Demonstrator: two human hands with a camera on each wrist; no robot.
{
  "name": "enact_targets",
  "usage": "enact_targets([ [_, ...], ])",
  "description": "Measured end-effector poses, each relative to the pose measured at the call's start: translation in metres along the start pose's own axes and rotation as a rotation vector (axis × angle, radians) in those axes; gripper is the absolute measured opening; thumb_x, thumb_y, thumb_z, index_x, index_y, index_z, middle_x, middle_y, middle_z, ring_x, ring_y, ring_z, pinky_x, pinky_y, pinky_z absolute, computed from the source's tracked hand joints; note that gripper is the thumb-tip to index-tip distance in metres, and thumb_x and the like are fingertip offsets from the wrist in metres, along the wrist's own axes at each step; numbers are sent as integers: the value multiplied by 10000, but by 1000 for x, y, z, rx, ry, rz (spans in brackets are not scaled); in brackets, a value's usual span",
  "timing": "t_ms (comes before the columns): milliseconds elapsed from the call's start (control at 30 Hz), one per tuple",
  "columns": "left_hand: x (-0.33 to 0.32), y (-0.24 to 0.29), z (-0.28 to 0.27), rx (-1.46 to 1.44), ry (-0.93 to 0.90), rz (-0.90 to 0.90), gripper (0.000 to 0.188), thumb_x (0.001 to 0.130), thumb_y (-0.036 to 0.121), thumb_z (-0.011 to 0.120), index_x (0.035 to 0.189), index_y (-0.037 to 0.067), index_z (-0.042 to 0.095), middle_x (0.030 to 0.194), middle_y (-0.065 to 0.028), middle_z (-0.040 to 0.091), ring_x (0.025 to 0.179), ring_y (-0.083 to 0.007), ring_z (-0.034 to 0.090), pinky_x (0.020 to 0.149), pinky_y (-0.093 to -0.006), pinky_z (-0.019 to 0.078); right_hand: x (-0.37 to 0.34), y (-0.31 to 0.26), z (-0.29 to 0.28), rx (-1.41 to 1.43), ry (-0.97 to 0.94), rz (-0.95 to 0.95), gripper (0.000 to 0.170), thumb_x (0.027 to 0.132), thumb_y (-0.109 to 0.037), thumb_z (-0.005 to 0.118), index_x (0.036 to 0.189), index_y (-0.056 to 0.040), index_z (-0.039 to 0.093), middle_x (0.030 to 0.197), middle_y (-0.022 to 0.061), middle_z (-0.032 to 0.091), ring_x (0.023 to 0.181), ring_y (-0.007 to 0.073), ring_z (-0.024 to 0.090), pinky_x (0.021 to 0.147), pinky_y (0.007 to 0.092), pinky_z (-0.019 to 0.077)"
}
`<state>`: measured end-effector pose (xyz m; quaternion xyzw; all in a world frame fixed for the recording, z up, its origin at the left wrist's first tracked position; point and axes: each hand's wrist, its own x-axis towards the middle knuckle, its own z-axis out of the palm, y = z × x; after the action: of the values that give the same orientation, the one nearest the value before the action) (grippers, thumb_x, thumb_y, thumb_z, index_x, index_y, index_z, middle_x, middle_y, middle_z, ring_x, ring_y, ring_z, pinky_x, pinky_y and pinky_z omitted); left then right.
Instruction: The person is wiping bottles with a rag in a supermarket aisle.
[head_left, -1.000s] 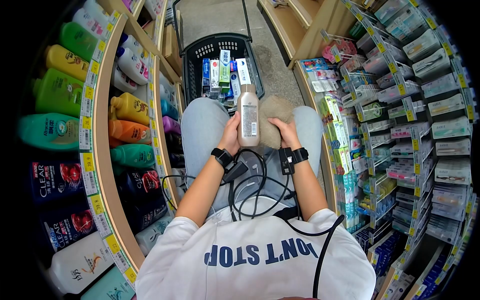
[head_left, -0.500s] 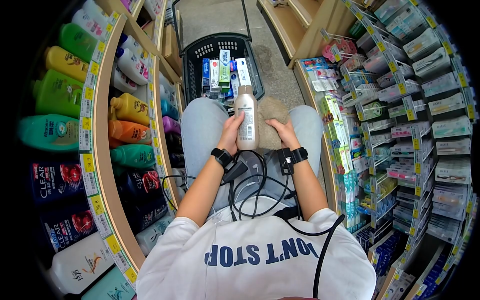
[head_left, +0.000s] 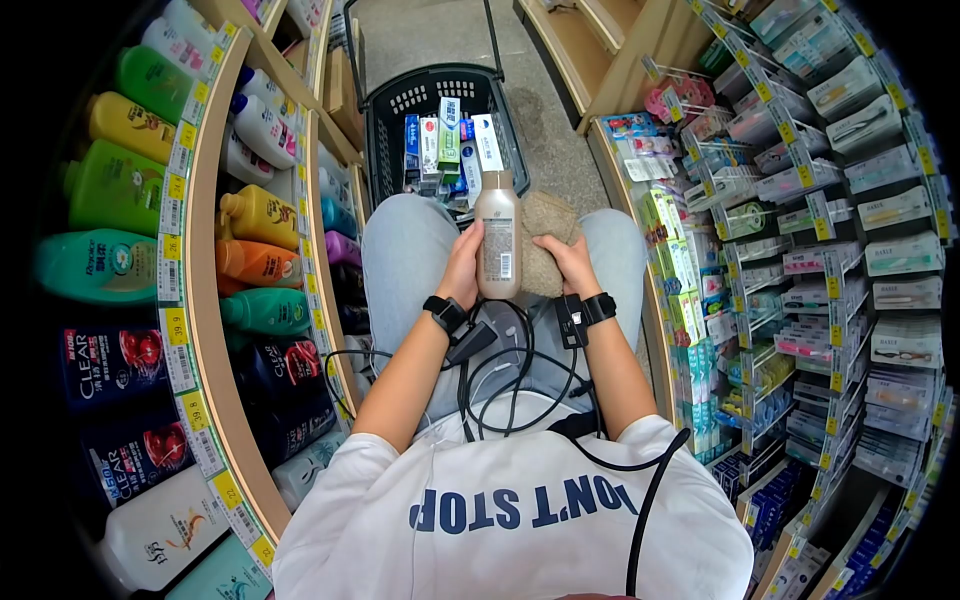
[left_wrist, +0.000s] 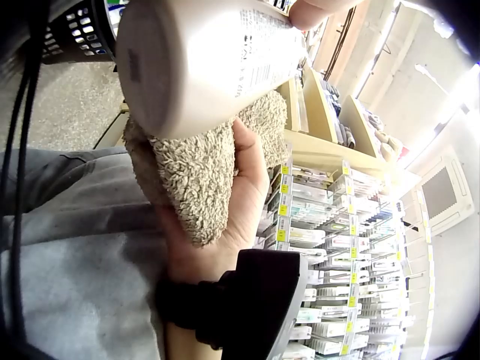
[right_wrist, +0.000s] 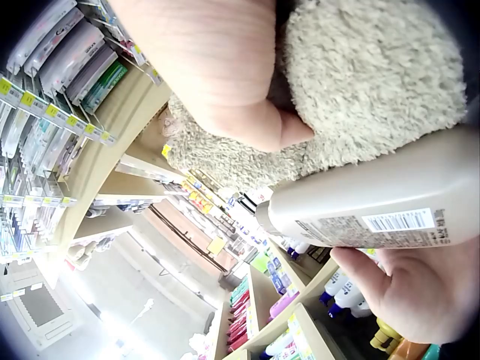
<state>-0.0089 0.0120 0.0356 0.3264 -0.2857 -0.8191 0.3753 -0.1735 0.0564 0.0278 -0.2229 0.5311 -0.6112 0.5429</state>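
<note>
Upright between the knees, a beige bottle (head_left: pixel 497 236) with a printed label and barcode faces up in the head view. The left hand (head_left: pixel 463 266) grips its left side, thumb along the label edge. Beside the bottle, the right hand (head_left: pixel 572 265) holds a fuzzy beige cloth (head_left: pixel 545 245), its thumb pressed into the pile. The right wrist view shows the bottle (right_wrist: pixel 367 191) lying against the cloth (right_wrist: pixel 375 82). In the left wrist view the bottle's base is close to the camera, and the right hand (left_wrist: pixel 244 195) is wrapped around the cloth (left_wrist: pixel 196 176).
A black basket (head_left: pixel 377 150) with several boxes stands beyond the knees. Shelves of shampoo bottles (head_left: pixel 118 185) line the left, and racks of packaged goods (head_left: pixel 820 260) line the right. Black cables (head_left: pixel 500 425) loop over the lap.
The bottle tilted and turned slightly about half a second ago, and its label now faces the head camera more squarely. The cloth has shifted a little in the right hand.
</note>
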Motion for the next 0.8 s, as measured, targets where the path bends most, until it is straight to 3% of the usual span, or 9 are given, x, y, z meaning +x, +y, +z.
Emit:
enact_targets([
  [600,2,-4,-3,31,33,-25,307,921,263,466,1132,42,500,986,-30,588,871,-101,567,763,-243,455,3,6,-1,-93,1,42,299,709,-21,624,993,61,577,933,119,624,813,204,614,697,306,501],
  [700,3,-4,-3,19,39,-31,308,922,271,466,1128,45,499,973,-28,588,864,-102,570,752,-245,460,3,6,-5,-244,-3,3,288,708,-22,611,986,47,591,948,126,631,820,186,616,697,300,494],
  [800,2,-4,-3,13,43,-37,312,924,287,462,1121,47,499,963,-27,587,855,-102,572,743,-248,464,0,1,-9,-634,1,-410,278,674,-24,619,951,-6,611,893,94,634,785,211,626,668,310,488],
])
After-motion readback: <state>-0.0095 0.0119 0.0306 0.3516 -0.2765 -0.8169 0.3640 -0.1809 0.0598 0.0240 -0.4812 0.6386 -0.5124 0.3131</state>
